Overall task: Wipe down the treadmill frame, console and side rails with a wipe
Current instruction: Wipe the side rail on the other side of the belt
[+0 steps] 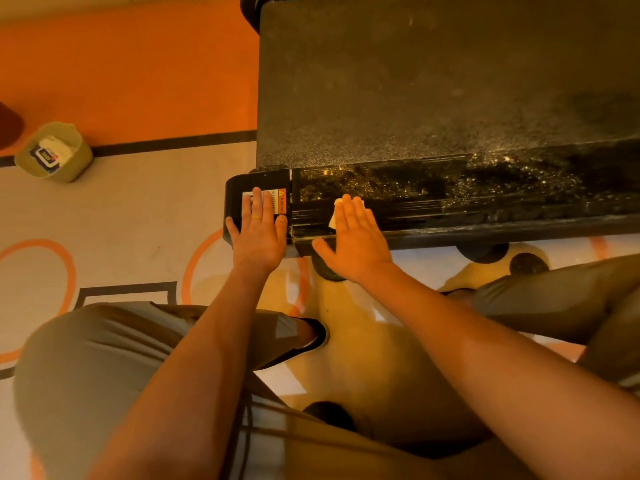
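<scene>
The belt (415,81) looks rough and grainy, matt black. The rail (485,199) is ribbed black plastic, dull, flecked with bright specks. The end cap (237,195) is smooth plastic with a glossy label (280,201). The wipe (338,201) under my right hand (353,233) looks soft and pale. The floor (138,209) is smooth and shiny.

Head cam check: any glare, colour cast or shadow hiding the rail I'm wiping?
Head view: warm orange cast throughout; speckled glints on the side rail beyond the right hand, which presses the wipe; the belt darkens at far right; wide-angle bends the floor lines; left hand sharp.
</scene>
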A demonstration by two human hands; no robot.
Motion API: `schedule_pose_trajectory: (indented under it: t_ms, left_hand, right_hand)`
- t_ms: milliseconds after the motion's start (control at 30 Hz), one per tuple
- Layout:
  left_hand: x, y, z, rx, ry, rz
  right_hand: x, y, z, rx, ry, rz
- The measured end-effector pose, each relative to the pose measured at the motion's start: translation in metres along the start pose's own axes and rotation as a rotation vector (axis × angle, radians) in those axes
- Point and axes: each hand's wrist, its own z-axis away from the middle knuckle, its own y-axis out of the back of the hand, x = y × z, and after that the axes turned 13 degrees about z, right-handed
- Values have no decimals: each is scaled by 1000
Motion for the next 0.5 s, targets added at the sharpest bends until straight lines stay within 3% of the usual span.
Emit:
schedule_pose_trajectory:
  t_ms: [167,333,500]
  left_hand:
    - [0,-2,0,9,10,-11]
    - [0,-4,1,26,3,9]
    - [0,-5,2,47,-10,20]
  right_hand:
    - [41,-1,9,45,20,36]
    - [104,-6,25,53,-113,61]
    - [93,-7,17,22,-203,-50]
